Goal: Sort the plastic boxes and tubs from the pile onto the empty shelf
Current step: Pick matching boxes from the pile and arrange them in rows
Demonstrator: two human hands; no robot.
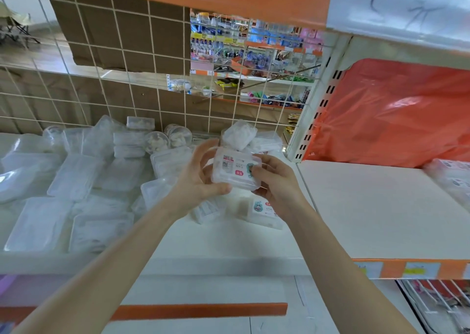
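A small clear plastic box (235,172) with a white and red label is held up in front of me, above the left shelf. My left hand (197,181) grips its left end, thumb under the front edge. My right hand (273,181) pinches its right end, thumb on the label. Behind and left of the hands lies the pile of clear plastic boxes (84,181), with two round tubs (169,137) at the back. Another labelled box (264,212) lies on the shelf below my right hand. The white shelf on the right (368,211) is mostly bare.
A wire grid panel (122,61) backs the left shelf. A perforated white upright (316,115) divides the two shelves. An orange plastic bag (396,115) fills the back of the right shelf, and several labelled boxes (455,176) sit at its far right.
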